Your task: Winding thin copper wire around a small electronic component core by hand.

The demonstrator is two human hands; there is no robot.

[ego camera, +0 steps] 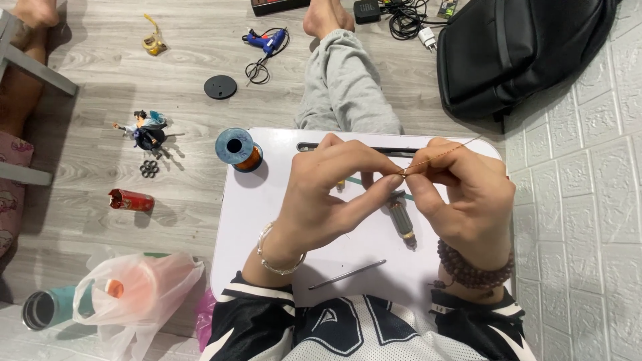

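My left hand [331, 190] and my right hand [465, 194] meet fingertip to fingertip over a small white lap table [261, 220]. Both pinch a thin copper wire [441, 152] that runs up and to the right from the fingers. Under the hands lies a small motor armature [401, 217] with a metal shaft, partly hidden by my fingers. A thin metal rod [348, 275] rests on the table near my chest. A spool of copper wire [238, 150] stands at the table's far left corner.
On the grey wooden floor lie a toy figure [144, 129], a black disc [220, 87], a blue glue gun [267, 41], a crushed red can [131, 200] and a plastic bag [134, 294]. A black backpack [521, 53] leans against the white wall at right.
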